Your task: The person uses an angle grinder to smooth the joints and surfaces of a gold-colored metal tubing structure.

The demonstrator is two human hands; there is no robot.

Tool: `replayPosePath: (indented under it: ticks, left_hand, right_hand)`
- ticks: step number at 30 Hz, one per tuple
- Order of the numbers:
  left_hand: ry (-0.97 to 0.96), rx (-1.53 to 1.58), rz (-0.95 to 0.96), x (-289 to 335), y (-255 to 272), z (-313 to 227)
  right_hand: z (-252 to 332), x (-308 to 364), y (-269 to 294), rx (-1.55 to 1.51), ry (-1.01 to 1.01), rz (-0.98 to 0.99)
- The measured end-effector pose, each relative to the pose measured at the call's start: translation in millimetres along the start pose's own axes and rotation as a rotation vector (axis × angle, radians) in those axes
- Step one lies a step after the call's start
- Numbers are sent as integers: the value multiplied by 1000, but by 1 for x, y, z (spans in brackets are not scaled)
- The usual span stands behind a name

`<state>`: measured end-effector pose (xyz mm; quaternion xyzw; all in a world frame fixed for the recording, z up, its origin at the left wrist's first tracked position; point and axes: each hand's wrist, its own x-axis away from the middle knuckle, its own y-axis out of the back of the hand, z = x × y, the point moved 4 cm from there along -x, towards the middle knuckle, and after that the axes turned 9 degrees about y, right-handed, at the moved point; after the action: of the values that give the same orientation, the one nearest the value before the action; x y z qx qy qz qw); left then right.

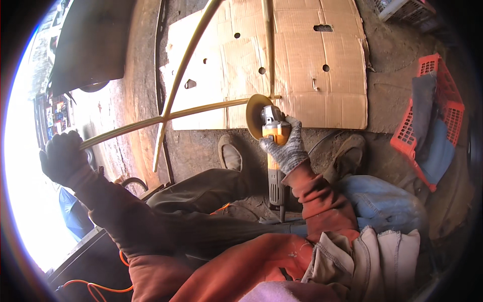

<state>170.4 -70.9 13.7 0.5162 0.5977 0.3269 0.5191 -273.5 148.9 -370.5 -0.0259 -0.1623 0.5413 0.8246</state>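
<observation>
My gloved right hand (289, 148) is wrapped round an angle grinder (276, 171) with a yellow-and-grey body, its cord end pointing toward me. The grinder's wide disc (255, 117) stands tilted against the metal bar, close to a joint near the bar's right end. At the far left, my left hand (66, 158) in a dark glove grips the other end of that brass-coloured metal bar (133, 127). A longer bar (187, 58) crosses it at an angle, and another bar (269, 48) runs away from its right end. Whether the disc is spinning I cannot tell.
Flattened cardboard (302, 75) with several holes lies on the ground beneath the bars. To the right stands a red plastic crate (405, 126) with dark and blue cloth over it. My shoes (231, 153) are near the cardboard's edge. An orange cord (95, 286) runs at lower left.
</observation>
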Motion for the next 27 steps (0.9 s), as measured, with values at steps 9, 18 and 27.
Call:
replayPosePath:
  ticks: [9,18,27]
  left_hand:
    - [306,1559,267,-17,-47,-77]
    - [319,1418,278,-24,-38,-68]
    - [363,1461,196,-21,-44,-90]
  right_hand:
    - [45,15,-46,7,52,149]
    - [6,12,-23,-198,-105,2]
    - [-36,1,-2,-140,-143,-92]
